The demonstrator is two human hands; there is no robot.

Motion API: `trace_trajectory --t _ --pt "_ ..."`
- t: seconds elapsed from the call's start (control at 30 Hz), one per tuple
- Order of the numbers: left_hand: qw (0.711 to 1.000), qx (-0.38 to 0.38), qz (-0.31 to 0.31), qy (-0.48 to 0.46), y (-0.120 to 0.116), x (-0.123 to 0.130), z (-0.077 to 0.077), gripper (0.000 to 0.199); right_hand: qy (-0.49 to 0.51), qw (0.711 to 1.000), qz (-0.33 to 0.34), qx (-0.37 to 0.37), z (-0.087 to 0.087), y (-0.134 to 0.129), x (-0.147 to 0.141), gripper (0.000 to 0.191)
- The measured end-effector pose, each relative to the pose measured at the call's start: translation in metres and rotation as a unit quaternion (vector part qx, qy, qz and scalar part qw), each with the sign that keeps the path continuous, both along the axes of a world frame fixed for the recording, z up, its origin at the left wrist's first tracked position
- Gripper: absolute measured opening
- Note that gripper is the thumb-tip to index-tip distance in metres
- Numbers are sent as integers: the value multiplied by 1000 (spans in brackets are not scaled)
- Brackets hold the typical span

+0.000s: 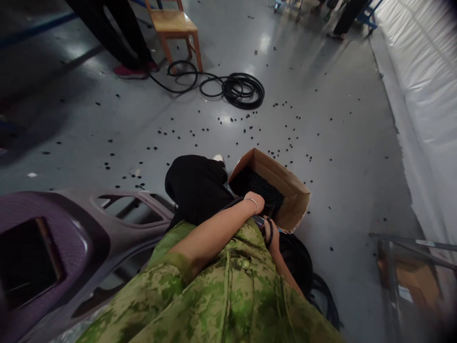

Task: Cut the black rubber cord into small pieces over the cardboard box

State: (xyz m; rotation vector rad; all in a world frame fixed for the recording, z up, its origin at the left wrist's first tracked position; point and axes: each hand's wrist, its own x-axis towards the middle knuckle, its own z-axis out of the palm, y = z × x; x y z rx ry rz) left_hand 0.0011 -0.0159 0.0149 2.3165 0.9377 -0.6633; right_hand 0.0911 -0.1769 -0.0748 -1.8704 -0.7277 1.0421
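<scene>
"What's on the left?"
"A dark screen (28, 262) on a purple seat (73, 228), maybe so it's close."
"The hands?"
"The left hand (254, 202) looks curled, but I can't see its fingertips. The right hand (273, 238) has bent fingers by a black cord (270, 229), near the tummy. I can't tell its grip."
"And the box (294, 190)?"
"Just right, maybe for easy reach. Black bits (264, 185) inside!"
</scene>
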Motion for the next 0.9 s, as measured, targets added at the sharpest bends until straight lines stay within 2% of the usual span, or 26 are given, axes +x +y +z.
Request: trace_trajectory --t 0.17,0.53,0.9 --pt "999 26 29 -10 2 -2 -1 32 -95 994 57 0 -14 2 9 51" --pt "998 28 53 -15 4 -1 -8 29 -98 995 29 18 -24 5 9 49" --pt "998 29 47 1 4 -1 -3 32 -104 994 26 33 -25 9 10 46"
